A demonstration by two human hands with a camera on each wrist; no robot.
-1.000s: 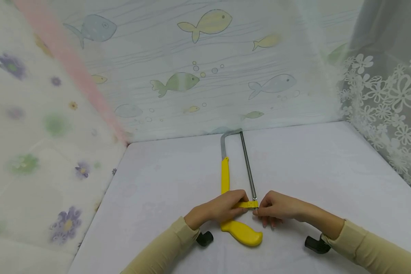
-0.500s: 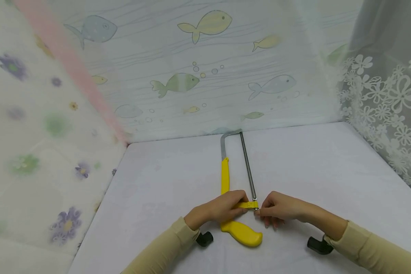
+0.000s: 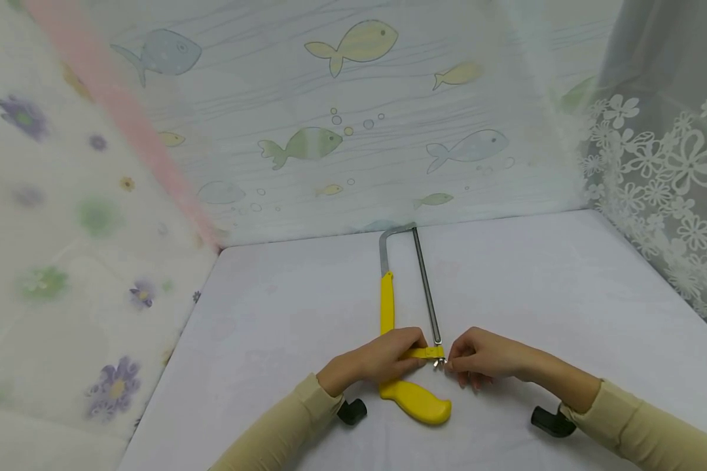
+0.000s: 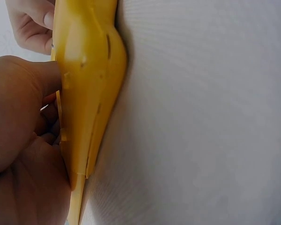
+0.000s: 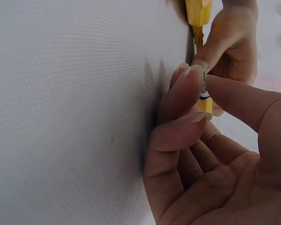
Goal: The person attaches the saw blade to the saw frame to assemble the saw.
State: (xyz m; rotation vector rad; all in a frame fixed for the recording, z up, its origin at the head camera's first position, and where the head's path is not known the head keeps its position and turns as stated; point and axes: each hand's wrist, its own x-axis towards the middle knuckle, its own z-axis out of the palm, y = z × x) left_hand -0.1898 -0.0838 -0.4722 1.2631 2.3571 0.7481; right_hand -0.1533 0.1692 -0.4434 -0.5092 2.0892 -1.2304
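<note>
A hacksaw with a yellow handle (image 3: 419, 401) lies on the white table, its grey bow pointing to the far side. Its blade (image 3: 427, 284) runs along the right. My left hand (image 3: 389, 353) grips the yellow frame above the handle, thumb and fingers around the lower crossbar (image 3: 429, 352). Just below that crossbar's end sits a small metal wing nut (image 3: 438, 364). The thumb and index finger of my right hand (image 3: 486, 356) pinch at the nut's right side. In the right wrist view the screw end (image 5: 204, 86) shows between those fingertips.
White cloth covers the table (image 3: 294, 294). A fish-patterned curtain (image 3: 241, 98) hangs behind it, a flowered one (image 3: 82, 261) at left and grey lace (image 3: 654, 144) at right. Black wrist-camera mounts (image 3: 351, 411) stick out below both cuffs.
My right hand has shifted slightly right, and its fingertips uncover the wing nut, whose wings now show. The left hand and the hacksaw stay in place.
</note>
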